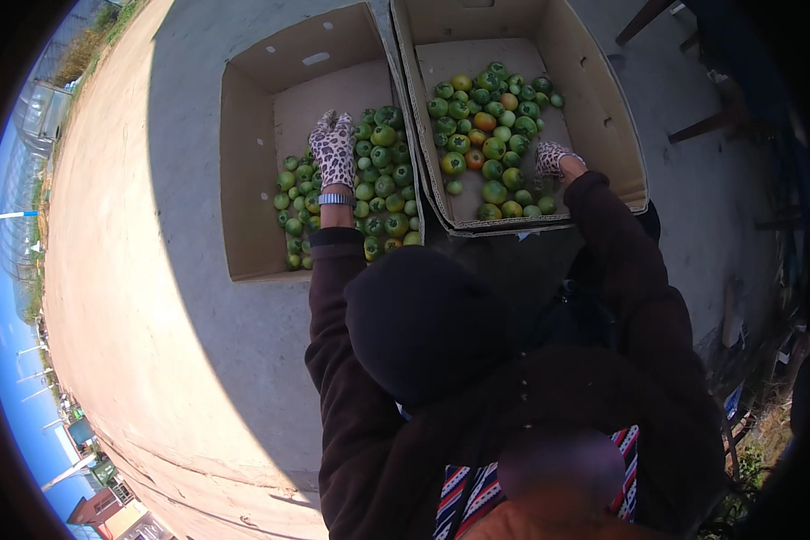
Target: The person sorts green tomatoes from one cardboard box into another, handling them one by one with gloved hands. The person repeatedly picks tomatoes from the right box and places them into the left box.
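Observation:
Two cardboard boxes lie side by side, each holding green tomatoes. My left hand (333,155), in a pale leopard-print glove, reaches over the left box (246,193), its fingers stretched forward beside the green tomatoes (383,184). No tomato shows in that hand. Inside the right box (594,112), my right hand (553,159), in a matching glove, is low by the right edge of the tomatoes (494,144). Its fingers point down and inward and are partly hidden, so I cannot make out whether they hold anything. Some tomatoes in this box are turning orange.
The boxes rest on shaded grey concrete (234,333). A sunlit strip of ground (108,270) runs along the left. Brown legs of a piece of furniture (702,126) stand right of the right box. Assorted clutter lies at the lower right.

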Motion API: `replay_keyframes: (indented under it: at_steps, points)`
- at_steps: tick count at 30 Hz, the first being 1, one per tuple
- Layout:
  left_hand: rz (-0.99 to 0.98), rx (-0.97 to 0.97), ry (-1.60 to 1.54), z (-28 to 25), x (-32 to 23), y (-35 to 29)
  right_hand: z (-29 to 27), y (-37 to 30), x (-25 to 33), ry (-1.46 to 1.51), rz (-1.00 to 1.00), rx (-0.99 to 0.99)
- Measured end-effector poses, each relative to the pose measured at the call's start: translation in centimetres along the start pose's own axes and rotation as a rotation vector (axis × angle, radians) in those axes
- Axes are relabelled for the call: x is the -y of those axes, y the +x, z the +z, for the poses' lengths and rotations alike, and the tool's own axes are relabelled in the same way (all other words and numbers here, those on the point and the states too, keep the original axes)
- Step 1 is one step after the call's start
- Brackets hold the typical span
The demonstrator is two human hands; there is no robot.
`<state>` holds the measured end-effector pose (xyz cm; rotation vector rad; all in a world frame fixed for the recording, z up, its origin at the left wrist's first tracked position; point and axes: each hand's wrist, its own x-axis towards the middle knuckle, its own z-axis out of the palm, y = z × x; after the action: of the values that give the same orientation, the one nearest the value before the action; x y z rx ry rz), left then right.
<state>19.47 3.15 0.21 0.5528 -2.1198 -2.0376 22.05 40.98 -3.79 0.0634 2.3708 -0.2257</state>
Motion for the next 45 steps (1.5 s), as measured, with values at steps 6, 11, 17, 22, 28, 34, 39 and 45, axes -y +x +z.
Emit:
replay_keyframes:
  at_steps: [6, 11, 17, 22, 28, 34, 39, 45]
  points:
    - [0.067, 0.154, -0.211, 0.7, -2.4, -1.1, -3.2, -1.4, -1.1, 0.423, -0.063, -0.372]
    - [0.196, 0.625, -0.265, 2.1, -4.1, -3.5, -7.6, -6.1, 9.0, 0.439, -0.448, -0.619]
    - [0.177, 0.669, -0.436, 1.9, -4.8, -4.1, -8.0, -7.6, 19.7, 0.416, -0.886, -0.815]
    - [-0.015, 0.325, -0.543, -0.5, -3.1, -1.3, -8.2, -9.4, 18.1, 0.579, -0.972, -0.701]
    - [-0.059, 0.088, 0.061, -1.1, 2.7, 1.0, -4.3, -3.0, 4.2, 0.53, -0.54, -0.776]
    - [-0.321, 0.078, -0.036, -2.2, 6.6, 2.6, -2.2, -1.7, 0.2, 0.497, -0.475, -0.672]
    - [-0.471, 0.052, -0.053, -1.8, 7.6, 3.3, -2.0, -1.1, 1.0, 0.418, -0.456, -0.551]
    - [0.013, 0.059, 0.693, -2.9, 10.4, 4.0, -2.3, -1.9, 1.8, 0.447, -0.424, -0.469]
